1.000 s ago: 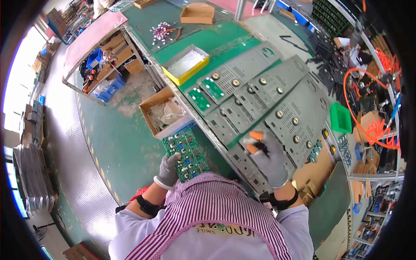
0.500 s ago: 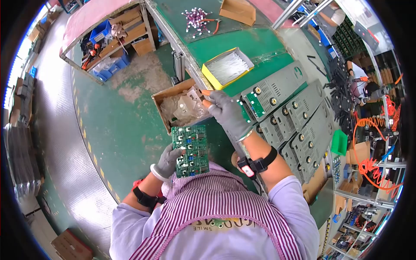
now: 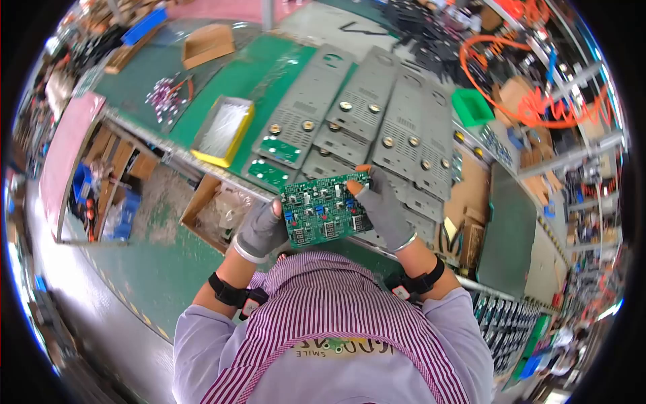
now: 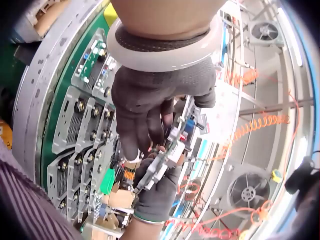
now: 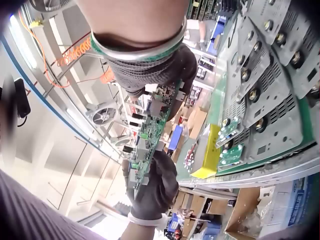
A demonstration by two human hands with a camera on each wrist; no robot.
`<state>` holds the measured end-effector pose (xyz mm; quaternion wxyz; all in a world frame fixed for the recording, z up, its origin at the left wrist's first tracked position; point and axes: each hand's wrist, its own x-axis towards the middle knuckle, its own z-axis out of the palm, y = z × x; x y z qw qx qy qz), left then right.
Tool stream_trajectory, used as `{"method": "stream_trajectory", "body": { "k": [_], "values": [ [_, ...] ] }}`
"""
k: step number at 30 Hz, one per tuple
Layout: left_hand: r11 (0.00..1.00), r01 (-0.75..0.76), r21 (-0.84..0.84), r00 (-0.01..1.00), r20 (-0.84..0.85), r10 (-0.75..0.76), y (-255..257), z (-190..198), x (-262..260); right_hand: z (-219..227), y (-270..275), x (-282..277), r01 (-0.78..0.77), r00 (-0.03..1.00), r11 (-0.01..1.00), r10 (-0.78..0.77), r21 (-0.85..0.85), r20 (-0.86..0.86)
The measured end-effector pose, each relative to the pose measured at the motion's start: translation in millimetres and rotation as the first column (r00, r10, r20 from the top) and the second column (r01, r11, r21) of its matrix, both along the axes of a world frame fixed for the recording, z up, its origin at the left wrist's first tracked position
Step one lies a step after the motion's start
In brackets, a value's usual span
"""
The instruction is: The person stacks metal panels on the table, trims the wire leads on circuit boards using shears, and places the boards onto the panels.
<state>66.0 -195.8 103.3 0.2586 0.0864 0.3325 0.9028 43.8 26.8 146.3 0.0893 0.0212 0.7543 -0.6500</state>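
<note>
A green circuit board (image 3: 325, 210) with white connectors and small digit displays is held level in front of the apron. The left hand (image 3: 262, 229), in a grey glove, grips its left end; the right hand (image 3: 382, 210) grips the right end, its thumb over the top face. In the left wrist view the board (image 4: 165, 162) appears edge-on between the left hand (image 4: 162, 95) and the right hand (image 4: 156, 195). The right wrist view shows the board (image 5: 152, 132) slanting from the right hand (image 5: 155, 70) down to the left hand (image 5: 154, 187).
Grey metal panels (image 3: 410, 128) with round fittings lie on the green-topped table beyond the hands, two small green boards (image 3: 269, 173) at their near left. A yellow-edged box (image 3: 224, 131), an open carton (image 3: 208, 46) and a green bin (image 3: 472, 107) stand around them. A carton of plastic bags (image 3: 219, 209) sits below the edge.
The right hand has come from above the table edge to the board's right end. The board has turned from upright to lengthwise across the body, and the head view has shifted.
</note>
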Motion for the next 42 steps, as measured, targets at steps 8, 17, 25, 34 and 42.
{"method": "stream_trajectory", "body": {
  "k": [8,17,25,34,42],
  "values": [
    [0.811,0.361,-0.460,0.929,0.096,-0.358,134,14,10,5,144,90,0.043,0.942,0.669,0.221,0.742,-0.253],
    [0.638,0.548,-0.541,0.778,0.049,-0.627,200,19,23,8,173,118,-0.310,0.947,0.760,0.193,0.571,0.257],
    [0.656,0.482,-0.581,0.845,0.110,-0.523,189,11,8,-8,161,103,-0.321,0.946,0.739,0.280,0.592,0.163],
    [0.663,0.582,-0.471,0.797,0.172,-0.578,151,-2,-25,-10,126,72,-0.332,0.941,0.727,0.299,0.601,0.158],
    [0.666,0.740,-0.099,0.655,0.334,-0.678,136,-6,-32,-5,106,60,-0.365,0.931,0.722,0.298,0.588,0.212]
  ]
}}
